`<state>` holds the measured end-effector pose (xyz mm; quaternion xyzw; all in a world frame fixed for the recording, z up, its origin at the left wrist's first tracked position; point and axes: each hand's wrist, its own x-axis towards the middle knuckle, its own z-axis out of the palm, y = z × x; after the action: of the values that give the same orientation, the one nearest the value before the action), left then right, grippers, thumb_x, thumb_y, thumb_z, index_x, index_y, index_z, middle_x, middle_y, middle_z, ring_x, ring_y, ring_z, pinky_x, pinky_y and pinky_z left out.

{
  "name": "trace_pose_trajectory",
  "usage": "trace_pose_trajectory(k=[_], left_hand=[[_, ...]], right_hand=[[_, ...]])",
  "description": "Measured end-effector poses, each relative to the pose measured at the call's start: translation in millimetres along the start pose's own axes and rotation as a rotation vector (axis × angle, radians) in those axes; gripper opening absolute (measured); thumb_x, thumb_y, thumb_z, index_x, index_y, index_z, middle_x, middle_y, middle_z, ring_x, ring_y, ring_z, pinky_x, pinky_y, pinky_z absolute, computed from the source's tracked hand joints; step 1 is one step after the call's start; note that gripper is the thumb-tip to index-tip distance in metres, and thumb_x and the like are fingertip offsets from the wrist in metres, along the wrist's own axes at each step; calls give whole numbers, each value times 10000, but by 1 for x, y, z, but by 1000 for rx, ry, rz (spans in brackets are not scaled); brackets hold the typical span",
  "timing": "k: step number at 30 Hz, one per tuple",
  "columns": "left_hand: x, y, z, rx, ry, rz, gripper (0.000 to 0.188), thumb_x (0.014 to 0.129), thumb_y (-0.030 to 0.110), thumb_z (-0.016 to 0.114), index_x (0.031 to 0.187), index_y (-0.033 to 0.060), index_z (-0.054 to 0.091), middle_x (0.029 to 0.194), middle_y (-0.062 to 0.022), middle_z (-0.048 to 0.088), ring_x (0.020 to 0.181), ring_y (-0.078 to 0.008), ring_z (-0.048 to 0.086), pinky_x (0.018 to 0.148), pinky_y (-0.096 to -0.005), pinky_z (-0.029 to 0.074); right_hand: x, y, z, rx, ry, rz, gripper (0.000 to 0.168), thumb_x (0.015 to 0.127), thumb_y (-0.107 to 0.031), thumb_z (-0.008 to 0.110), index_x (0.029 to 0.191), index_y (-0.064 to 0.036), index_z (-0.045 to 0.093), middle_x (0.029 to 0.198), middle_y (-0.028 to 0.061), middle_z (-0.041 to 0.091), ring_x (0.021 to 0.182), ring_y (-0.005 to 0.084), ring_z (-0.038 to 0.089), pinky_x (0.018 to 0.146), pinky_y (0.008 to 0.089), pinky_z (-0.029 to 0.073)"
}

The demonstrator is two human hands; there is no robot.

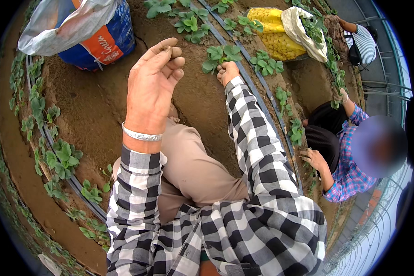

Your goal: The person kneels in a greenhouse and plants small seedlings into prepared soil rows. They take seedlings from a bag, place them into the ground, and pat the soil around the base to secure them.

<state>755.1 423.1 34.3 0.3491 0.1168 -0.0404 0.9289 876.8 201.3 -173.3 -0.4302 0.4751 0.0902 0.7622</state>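
Observation:
My left hand (155, 77) is raised over the soil, palm showing and fingers loosely curled. Its thumb tip lies close to the index finger, with a dark bit of dirt there; whether something small is pinched cannot be made out. A silver bracelet (142, 133) circles that wrist. Farther right, my right hand (227, 71) has its fingers closed at the base of a leafy strawberry plant (223, 55), around the low stems. The plant grows in brown soil (196, 91) beside two dark drip hoses (258, 90). My fingers partly hide its base.
An open blue and orange sack (114, 41) stands at upper left. A yellow sack (272, 32) with leaves at its mouth lies at upper right. One co-worker (352, 151) sits at right, another (360, 45) beyond. More strawberry plants (65, 157) line the left hose.

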Motion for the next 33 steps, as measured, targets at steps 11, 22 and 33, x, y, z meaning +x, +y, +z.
trace_pose_trajectory(k=[11, 22, 33], left_hand=[[1, -2, 4, 2, -18, -10, 226, 825, 97, 492, 1017, -19, 518, 830, -54, 567, 736, -121, 541, 641, -231, 425], [-3, 1, -5, -2, -35, 14, 236, 822, 92, 490, 1024, -30, 509, 837, -64, 565, 734, -127, 547, 635, -233, 429], [-6, 4, -8, 19, -33, 24, 234, 827, 96, 482, 1021, -30, 512, 843, -65, 565, 731, -124, 540, 645, -233, 427]], right_hand=[[0, 7, 4, 218, -87, 48, 52, 787, -40, 386, 786, -19, 434, 602, 39, 424, 356, 85, 257, 345, 236, 199], [4, -19, -6, -429, -82, -152, 7, 678, 58, 473, 679, 51, 472, 569, 139, 487, 354, 115, 321, 331, 268, 197], [0, -33, -15, -883, -150, -281, 143, 638, 15, 526, 515, 19, 452, 503, 102, 463, 341, 137, 309, 350, 312, 187]])
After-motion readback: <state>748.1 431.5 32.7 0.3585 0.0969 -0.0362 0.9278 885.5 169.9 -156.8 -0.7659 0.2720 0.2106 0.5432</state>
